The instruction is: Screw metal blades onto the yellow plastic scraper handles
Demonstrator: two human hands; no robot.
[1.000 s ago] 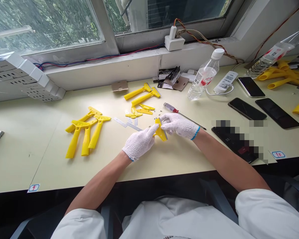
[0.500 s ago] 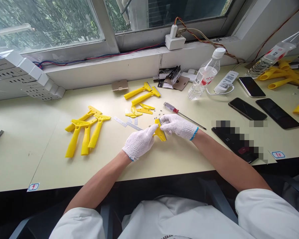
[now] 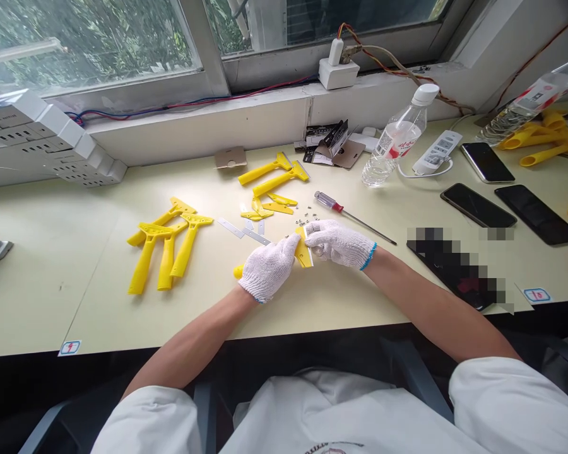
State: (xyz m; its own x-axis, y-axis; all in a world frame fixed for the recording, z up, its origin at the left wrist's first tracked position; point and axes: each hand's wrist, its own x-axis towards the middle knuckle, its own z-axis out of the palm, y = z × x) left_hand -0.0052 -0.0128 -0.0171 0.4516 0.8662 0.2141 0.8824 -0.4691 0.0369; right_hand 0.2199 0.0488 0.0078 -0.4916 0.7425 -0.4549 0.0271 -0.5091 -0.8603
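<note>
My gloved left hand point(image 3: 269, 266) is closed round a yellow scraper point(image 3: 303, 255), whose handle end pokes out behind the palm. At the scraper's head, the fingers of my gloved right hand point(image 3: 338, 243) pinch the side with the pale blade edge; the fingertips partly cover it. Small screws point(image 3: 307, 215) are scattered just beyond my hands. Loose metal blades point(image 3: 255, 236) lie beyond my left hand, beside several yellow cover pieces point(image 3: 278, 207). A screwdriver point(image 3: 329, 202) with a clear and red handle rests beyond my right hand.
Several yellow scraper handles point(image 3: 184, 249) lie to the left, and two scrapers with blades point(image 3: 279, 180) farther back. A water bottle point(image 3: 395, 139), a power strip point(image 3: 436, 153) and several phones point(image 3: 478, 207) occupy the right. White boxes point(image 3: 57, 142) stand by the window.
The scraper has turned slightly in my hands, and its handle end now shows behind my left palm. The view has shifted a little. Both hands keep their grip at the scraper's head.
</note>
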